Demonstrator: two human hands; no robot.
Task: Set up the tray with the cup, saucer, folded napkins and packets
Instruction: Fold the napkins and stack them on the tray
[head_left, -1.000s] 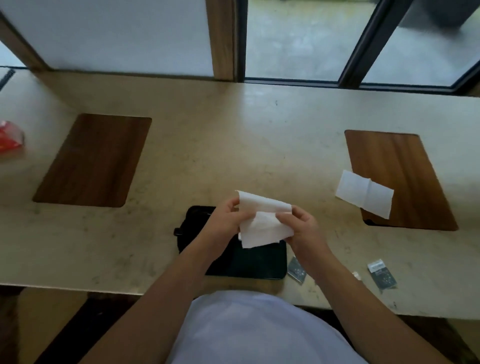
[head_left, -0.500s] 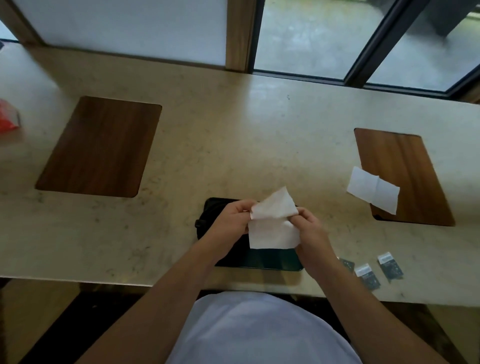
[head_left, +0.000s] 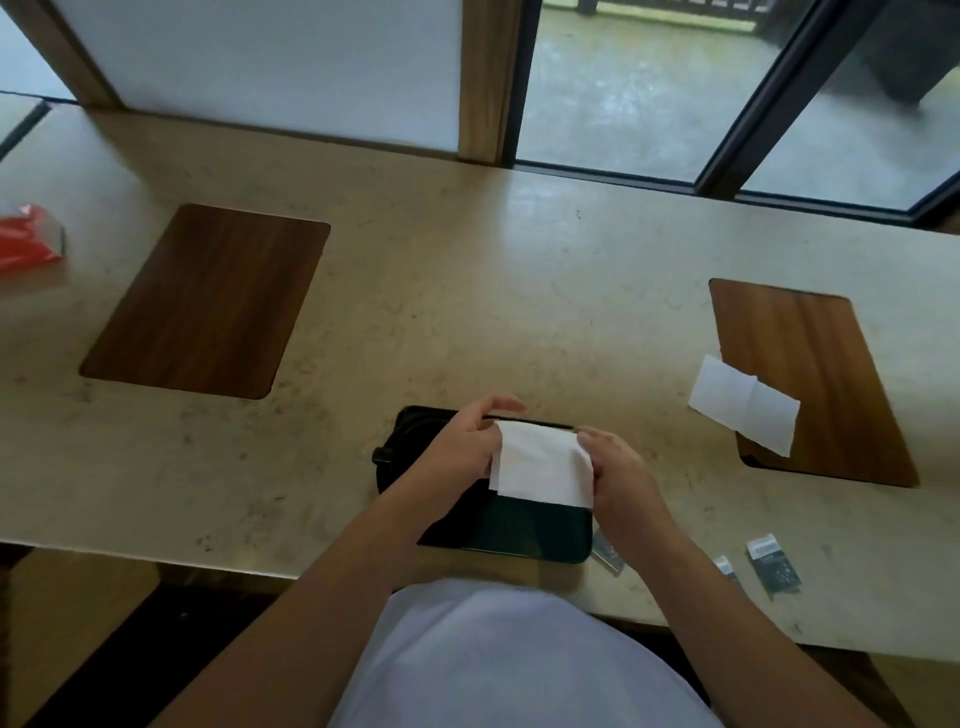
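A dark rectangular tray lies at the counter's near edge in front of me. Over it I hold a white napkin folded into a flat rectangle. My left hand pinches its left edge and my right hand pinches its right edge. A second white napkin lies partly unfolded to the right, overlapping a wooden inlay. Three small dark packets lie on the counter right of the tray. No cup or saucer is in view.
The beige counter has two wooden inlays, one at left and one at right. A red packet sits at the far left edge. Windows and a wooden post run along the back.
The napkin's raised upper flap has been folded down, so it is now a flat rectangle held low over the tray. The view has shifted slightly.
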